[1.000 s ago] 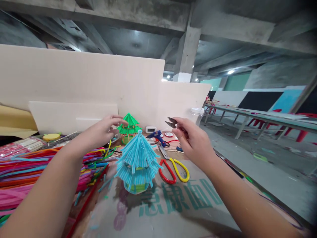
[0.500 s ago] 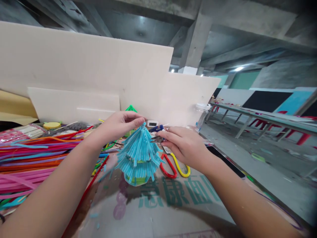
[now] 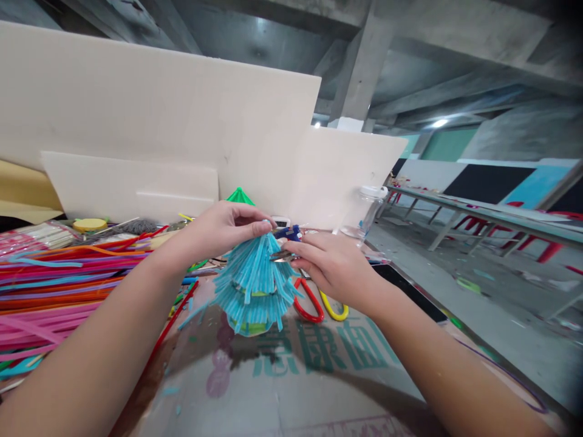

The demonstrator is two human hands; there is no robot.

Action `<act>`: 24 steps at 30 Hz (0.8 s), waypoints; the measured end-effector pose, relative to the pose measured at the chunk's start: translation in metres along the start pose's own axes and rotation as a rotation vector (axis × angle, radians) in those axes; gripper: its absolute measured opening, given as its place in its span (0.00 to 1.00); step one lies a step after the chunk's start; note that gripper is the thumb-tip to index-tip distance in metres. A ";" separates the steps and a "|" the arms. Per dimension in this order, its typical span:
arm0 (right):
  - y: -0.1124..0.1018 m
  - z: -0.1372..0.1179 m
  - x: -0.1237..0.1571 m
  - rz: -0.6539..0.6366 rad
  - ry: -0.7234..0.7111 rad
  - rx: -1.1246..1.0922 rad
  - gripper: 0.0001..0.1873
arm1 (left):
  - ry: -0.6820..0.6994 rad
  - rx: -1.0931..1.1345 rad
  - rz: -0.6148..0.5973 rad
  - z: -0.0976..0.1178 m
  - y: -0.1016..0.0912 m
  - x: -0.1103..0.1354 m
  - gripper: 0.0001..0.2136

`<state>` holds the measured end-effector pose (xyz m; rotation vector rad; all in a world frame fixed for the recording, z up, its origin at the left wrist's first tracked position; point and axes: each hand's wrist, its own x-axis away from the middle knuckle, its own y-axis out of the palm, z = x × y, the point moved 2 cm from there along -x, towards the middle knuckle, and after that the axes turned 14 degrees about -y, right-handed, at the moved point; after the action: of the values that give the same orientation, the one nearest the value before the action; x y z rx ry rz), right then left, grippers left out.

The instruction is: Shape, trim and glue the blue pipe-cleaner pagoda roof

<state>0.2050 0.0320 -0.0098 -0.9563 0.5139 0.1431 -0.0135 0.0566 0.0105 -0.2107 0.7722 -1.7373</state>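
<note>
A light-blue tiered tree of fuzzy pipe-cleaner strips (image 3: 255, 285) hangs a little above the table, with a lime-green edge showing under its layers. At its tip, my left hand (image 3: 232, 227) pinches the top between thumb and fingers. My right hand (image 3: 339, 264) is closed round slim silver tweezers (image 3: 281, 257), whose points touch or nearly touch the tree's upper right side. The hand hides most of the tweezers. Scissors with one red and one yellow handle loop (image 3: 311, 306) lie just behind the tree, partly covered by my right hand.
Bundles of coloured pipe cleaners (image 3: 59, 285) fill the left side. A dark blue tool (image 3: 289, 232), a small white timer (image 3: 281, 222) and a clear jar with white lid (image 3: 364, 209) stand behind. A black phone-like slab (image 3: 410, 291) lies right. Pale boards (image 3: 159, 109) rise at the back.
My right hand has shifted slightly left, bringing the tweezers onto or closer to the tree's upper part. My left hand still pinches the tip. The view has tilted slightly.
</note>
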 end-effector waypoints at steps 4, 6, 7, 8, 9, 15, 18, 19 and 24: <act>0.000 0.000 -0.001 -0.012 0.013 -0.026 0.17 | 0.004 -0.025 0.005 0.003 -0.001 0.002 0.16; 0.000 0.001 -0.001 -0.028 0.023 -0.048 0.17 | 0.003 -0.028 0.002 0.004 -0.001 0.002 0.16; 0.000 0.001 -0.001 -0.035 0.027 -0.058 0.17 | 0.002 -0.024 -0.001 0.004 -0.001 0.003 0.16; 0.000 0.001 -0.001 -0.041 0.032 -0.066 0.17 | 0.002 -0.018 -0.005 0.003 -0.001 0.003 0.15; 0.000 0.002 0.000 -0.044 0.037 -0.071 0.17 | 0.004 -0.008 -0.009 0.003 -0.001 0.003 0.15; -0.003 0.002 0.002 -0.073 0.039 -0.018 0.17 | 0.017 0.018 -0.028 0.004 0.000 0.003 0.14; -0.004 -0.001 0.000 -0.070 0.015 0.045 0.17 | 0.013 -0.002 -0.014 0.006 -0.001 0.005 0.15; -0.005 -0.001 0.000 -0.065 0.011 0.063 0.17 | 0.011 -0.006 -0.013 0.006 -0.001 0.005 0.15; -0.006 -0.004 -0.001 -0.071 0.001 0.105 0.16 | 0.012 0.003 -0.031 0.007 0.000 0.005 0.14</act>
<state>0.2044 0.0255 -0.0066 -0.8705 0.4831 0.0508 -0.0117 0.0490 0.0146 -0.2115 0.7792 -1.7704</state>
